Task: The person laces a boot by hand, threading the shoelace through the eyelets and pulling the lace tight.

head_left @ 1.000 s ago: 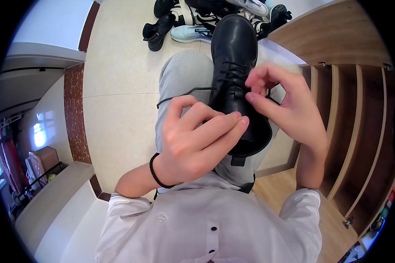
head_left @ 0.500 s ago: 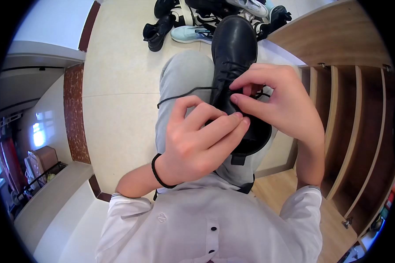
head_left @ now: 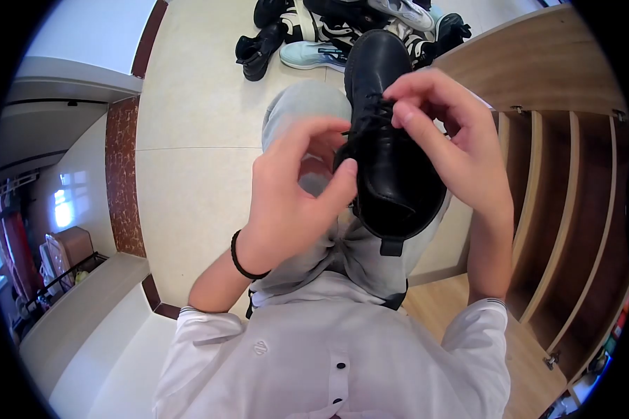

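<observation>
A black leather lace-up boot (head_left: 377, 63) rests across my lap, toe pointing away and its open top towards me. Its tongue (head_left: 384, 171) shows smooth and shiny in the opening. My left hand (head_left: 297, 185) is at the boot's left side, thumb and fingers around the edge of the shaft. Over the upper eyelets, my right hand (head_left: 451, 133) has thumb and forefinger close together at the black lace (head_left: 377, 105). The lace is threaded across the front, and its loose ends are mostly hidden by my hands.
A pile of shoes lies on the tiled floor ahead, with a light blue sneaker (head_left: 311, 56) and a black shoe (head_left: 258, 52) at its near edge. To the right stands an open wooden shoe cabinet (head_left: 573, 230) with slanted shelves. A pink case (head_left: 71, 250) sits far left.
My left hand has moved from over the boot's opening to its left side. My right hand has shifted up along the lacing. The tongue and opening are now uncovered.
</observation>
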A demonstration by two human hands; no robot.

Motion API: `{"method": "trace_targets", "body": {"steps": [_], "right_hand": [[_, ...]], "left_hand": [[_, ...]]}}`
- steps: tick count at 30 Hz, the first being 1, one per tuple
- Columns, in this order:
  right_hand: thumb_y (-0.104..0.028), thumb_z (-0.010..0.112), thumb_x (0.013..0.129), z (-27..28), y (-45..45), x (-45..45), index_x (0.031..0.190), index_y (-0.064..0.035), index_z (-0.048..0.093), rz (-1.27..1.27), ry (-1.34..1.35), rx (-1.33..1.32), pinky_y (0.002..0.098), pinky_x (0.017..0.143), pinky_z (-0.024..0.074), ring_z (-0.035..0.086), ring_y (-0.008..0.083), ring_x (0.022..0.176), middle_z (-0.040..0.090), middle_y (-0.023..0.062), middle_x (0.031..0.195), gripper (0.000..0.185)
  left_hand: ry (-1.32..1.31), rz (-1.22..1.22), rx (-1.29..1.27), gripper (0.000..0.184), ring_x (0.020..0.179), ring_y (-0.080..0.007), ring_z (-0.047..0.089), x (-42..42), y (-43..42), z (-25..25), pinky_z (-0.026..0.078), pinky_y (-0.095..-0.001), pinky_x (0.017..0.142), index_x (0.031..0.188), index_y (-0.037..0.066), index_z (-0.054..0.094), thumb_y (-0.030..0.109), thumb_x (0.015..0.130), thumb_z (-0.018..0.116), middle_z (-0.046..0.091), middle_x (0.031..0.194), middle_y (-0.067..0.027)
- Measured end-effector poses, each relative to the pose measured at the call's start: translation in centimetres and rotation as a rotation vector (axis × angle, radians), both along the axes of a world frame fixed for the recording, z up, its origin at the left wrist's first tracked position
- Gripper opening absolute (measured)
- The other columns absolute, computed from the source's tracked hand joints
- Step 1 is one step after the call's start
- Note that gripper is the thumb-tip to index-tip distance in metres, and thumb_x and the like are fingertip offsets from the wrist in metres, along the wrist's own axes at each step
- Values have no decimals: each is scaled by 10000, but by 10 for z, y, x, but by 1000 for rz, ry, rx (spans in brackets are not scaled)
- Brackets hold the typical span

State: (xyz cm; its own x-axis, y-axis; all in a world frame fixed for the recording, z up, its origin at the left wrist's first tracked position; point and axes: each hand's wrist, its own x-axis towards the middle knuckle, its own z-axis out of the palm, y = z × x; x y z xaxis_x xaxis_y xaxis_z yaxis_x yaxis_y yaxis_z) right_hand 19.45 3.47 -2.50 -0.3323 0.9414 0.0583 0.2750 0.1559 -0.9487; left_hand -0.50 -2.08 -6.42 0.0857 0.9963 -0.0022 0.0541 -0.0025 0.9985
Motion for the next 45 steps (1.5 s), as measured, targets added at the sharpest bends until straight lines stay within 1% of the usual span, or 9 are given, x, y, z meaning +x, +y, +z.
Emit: {"method": "trace_targets", "body": {"steps": [4,7,11,17,20,26,28,37,45], "right_hand": [[-23,631,904,4,-1,0,1028,2,655,90,-153,13,242,709,453,616,94,790,692,33,890,129],[-13,658,870,13,-4,-4,978,-4,680,98,-215,-20,260,716,468,634,107,789,699,31,853,111],[-15,698,800,9,-5,-7,875,1,663,131,-379,187,308,628,507,661,231,679,656,122,736,85],[-39,711,765,9,-6,-15,832,-4,656,104,-442,193,356,614,494,631,277,661,635,120,721,93],[21,712,764,8,-7,-18,850,-13,675,116,-531,245,270,601,482,620,168,667,651,84,761,99],[51,713,751,6,-11,-20,903,-6,627,127,-416,165,274,614,491,616,185,659,637,81,765,184],[55,716,747,7,-12,-20,913,-9,619,120,-393,171,275,626,493,617,190,668,639,82,782,202],[-119,810,686,12,-21,4,886,-65,610,183,-395,352,362,772,454,551,266,871,583,79,907,288],[-27,759,516,1,-52,19,856,-61,633,29,-445,418,371,803,410,530,275,894,556,62,947,364]], "left_hand": [[-137,-34,-147,332,990,-94,596,-3,-5,0,479,-235,837,1223,-45,600,-49,893,563,655,1112,-66],[-274,-31,-238,283,880,-61,600,-7,-6,-8,499,-224,762,1196,-56,616,-16,918,584,675,999,-40],[-314,-42,-308,278,884,-59,593,-9,-5,-12,479,-214,779,1196,-68,622,0,931,574,677,990,-36],[-407,-72,-305,284,909,-61,587,-9,-7,-14,479,-222,795,1208,-65,623,21,946,557,673,1018,-34],[-400,-84,-288,284,914,-73,596,-9,-7,-15,487,-234,813,1210,-64,620,21,948,550,675,1020,-42],[-597,-29,-362,256,843,-87,626,-4,4,-15,532,-248,728,1196,-41,628,71,973,574,677,915,-66],[-244,-53,-181,191,729,-76,622,2,3,-18,529,-227,639,1122,-24,642,90,976,593,670,819,-48],[-119,119,-158,92,540,-25,477,-27,-2,-29,341,-192,482,1020,51,571,135,990,591,547,673,33],[265,381,-180,76,668,-33,423,-123,-27,-71,353,-217,582,936,29,580,95,973,580,517,753,27]]}}
